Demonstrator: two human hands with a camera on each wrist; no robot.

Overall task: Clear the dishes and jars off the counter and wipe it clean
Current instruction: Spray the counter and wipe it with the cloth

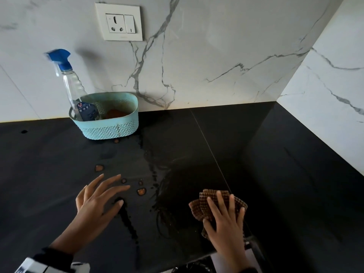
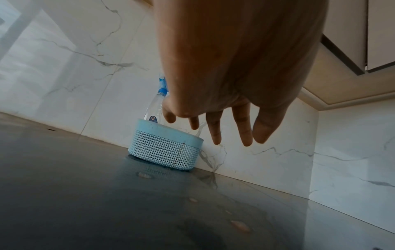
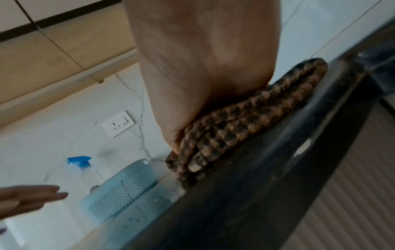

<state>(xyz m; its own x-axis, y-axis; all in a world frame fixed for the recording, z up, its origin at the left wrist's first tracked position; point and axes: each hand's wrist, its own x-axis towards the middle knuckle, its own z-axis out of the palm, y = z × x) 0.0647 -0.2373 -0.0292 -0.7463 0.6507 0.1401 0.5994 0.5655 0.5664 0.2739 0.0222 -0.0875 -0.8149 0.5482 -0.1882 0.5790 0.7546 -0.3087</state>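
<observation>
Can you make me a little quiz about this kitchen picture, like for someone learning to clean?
1. True or false: the right hand presses a brown cloth on the counter.
2. Where is the spray bottle? A in the blue basket; B lying on the counter; C in the left hand.
3. Fill in: the orange-brown drops lie nearest the ____ hand.

Key: 1 true; 2 A; 3 left.

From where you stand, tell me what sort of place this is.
Most likely a home kitchen: a black counter against marble-look wall tiles, a basket holding a spray bottle, cabinets overhead.
</observation>
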